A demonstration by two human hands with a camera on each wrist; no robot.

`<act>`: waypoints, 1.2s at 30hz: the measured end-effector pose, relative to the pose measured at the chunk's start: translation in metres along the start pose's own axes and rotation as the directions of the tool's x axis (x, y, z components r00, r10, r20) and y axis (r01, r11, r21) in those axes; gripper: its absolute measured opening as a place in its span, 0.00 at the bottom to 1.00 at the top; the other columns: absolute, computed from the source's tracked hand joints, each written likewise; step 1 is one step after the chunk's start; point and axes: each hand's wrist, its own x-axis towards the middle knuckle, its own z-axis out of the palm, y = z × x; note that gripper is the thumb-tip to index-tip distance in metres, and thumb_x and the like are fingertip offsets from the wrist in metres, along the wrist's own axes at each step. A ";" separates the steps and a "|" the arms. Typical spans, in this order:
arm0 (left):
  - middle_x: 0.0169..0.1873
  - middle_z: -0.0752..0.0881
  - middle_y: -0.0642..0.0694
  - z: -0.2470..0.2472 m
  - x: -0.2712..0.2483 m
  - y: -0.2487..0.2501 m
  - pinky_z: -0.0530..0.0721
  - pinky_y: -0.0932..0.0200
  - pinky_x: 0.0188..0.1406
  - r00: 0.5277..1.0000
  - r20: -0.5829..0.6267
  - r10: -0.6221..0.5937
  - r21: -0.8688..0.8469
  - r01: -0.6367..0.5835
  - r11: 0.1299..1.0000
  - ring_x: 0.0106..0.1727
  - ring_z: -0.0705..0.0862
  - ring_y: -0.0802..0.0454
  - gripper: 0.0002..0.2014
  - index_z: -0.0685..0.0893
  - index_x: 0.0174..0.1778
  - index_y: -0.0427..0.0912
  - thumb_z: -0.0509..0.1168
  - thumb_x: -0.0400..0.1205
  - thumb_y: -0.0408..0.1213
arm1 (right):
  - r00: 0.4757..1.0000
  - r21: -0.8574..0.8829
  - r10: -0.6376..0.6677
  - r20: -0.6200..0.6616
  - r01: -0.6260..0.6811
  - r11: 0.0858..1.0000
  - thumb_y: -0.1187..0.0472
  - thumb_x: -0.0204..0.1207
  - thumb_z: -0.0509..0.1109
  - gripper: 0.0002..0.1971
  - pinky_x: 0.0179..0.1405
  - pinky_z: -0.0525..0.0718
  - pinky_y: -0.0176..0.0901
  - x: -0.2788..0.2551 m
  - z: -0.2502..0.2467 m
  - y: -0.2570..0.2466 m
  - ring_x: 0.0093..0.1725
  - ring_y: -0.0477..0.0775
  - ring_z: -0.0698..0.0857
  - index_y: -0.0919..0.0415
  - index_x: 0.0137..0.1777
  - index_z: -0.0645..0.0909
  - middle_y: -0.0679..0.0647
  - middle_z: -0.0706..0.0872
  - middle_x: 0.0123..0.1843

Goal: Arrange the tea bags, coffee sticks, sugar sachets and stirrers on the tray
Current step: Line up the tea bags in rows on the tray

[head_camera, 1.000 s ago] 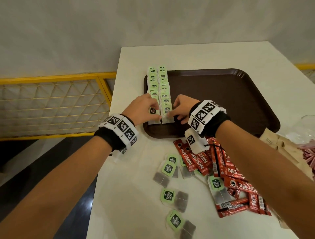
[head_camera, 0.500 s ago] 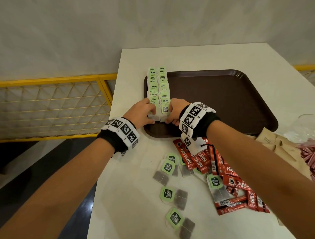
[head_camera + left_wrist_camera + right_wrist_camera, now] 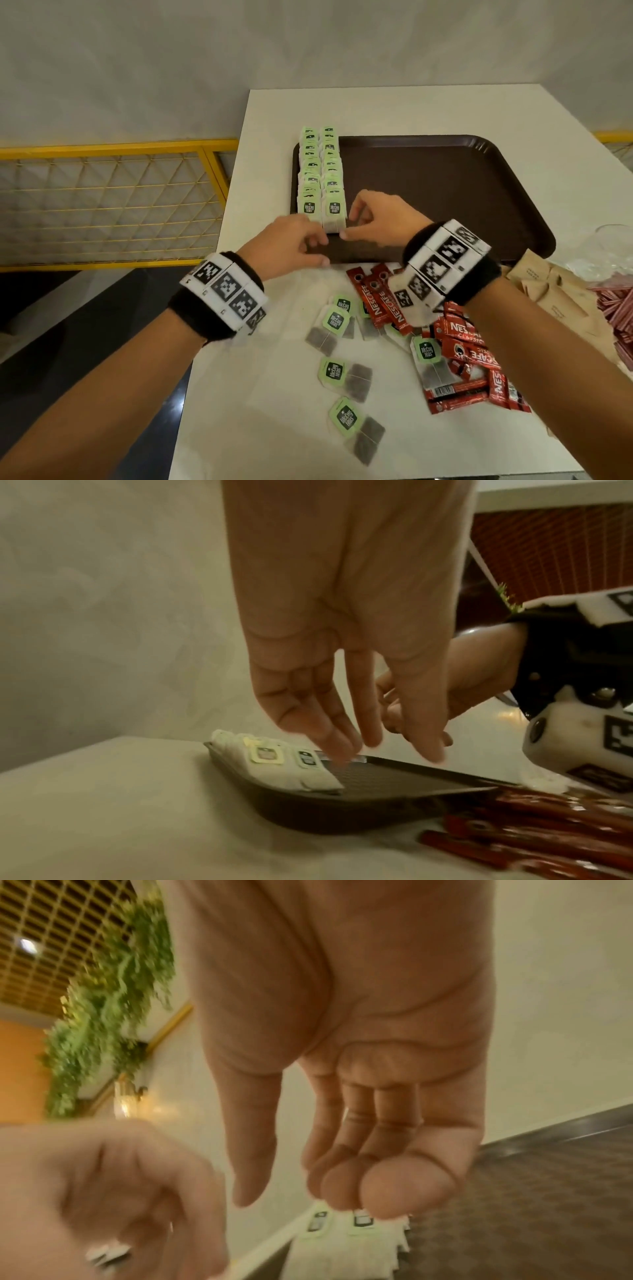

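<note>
Left hand palm-down over tray near edge, fingers loosely extended, empty. Right hand fingers curled, empty, beside tea bag rows.

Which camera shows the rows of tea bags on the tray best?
The head view: both rows of tea bags show whole along the tray. The left wrist view shows them low and blurred; the right wrist view shows only their near end.

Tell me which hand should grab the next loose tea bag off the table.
Probably the left hand. It hangs empty above the tray's near rim, and the loose tea bags lie just below it; the right hand sits farther in beside the tea bag rows.
</note>
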 end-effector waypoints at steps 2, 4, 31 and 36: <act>0.46 0.81 0.50 0.010 -0.014 0.007 0.76 0.67 0.41 0.987 0.159 0.020 -0.009 -0.019 1.000 0.41 0.80 0.57 0.21 0.83 0.60 0.45 0.74 0.73 0.47 | 0.991 -0.004 -0.040 0.127 0.041 0.999 0.51 0.72 0.74 0.11 0.35 0.74 0.32 -0.029 0.005 -0.003 0.40 0.40 0.78 0.53 0.49 0.79 0.43 0.79 0.41; 0.44 0.80 0.52 0.021 -0.022 0.010 0.73 0.72 0.36 0.961 0.276 -0.003 -0.022 0.009 1.000 0.36 0.77 0.62 0.25 0.81 0.62 0.46 0.75 0.71 0.49 | 0.976 -0.041 -0.072 0.206 0.082 0.996 0.51 0.71 0.75 0.09 0.36 0.75 0.32 -0.051 0.020 -0.004 0.39 0.39 0.79 0.52 0.46 0.81 0.41 0.80 0.39; 0.36 0.83 0.47 -0.004 -0.043 -0.026 0.85 0.69 0.32 0.955 0.024 -0.295 -0.555 0.258 0.791 0.36 0.84 0.54 0.12 0.79 0.42 0.47 0.68 0.77 0.23 | 0.958 -0.239 -0.037 0.284 0.108 0.965 0.62 0.78 0.67 0.13 0.50 0.77 0.42 -0.043 0.030 -0.014 0.50 0.50 0.79 0.56 0.62 0.79 0.53 0.82 0.61; 0.40 0.85 0.46 -0.015 -0.012 -0.028 0.85 0.66 0.37 0.950 -0.063 -0.307 -0.541 0.226 0.810 0.39 0.84 0.53 0.10 0.78 0.46 0.44 0.67 0.78 0.24 | 0.991 -0.039 0.022 0.133 -0.017 0.999 0.65 0.78 0.67 0.18 0.56 0.86 0.52 -0.004 -0.001 -0.021 0.52 0.57 0.85 0.60 0.68 0.75 0.57 0.82 0.61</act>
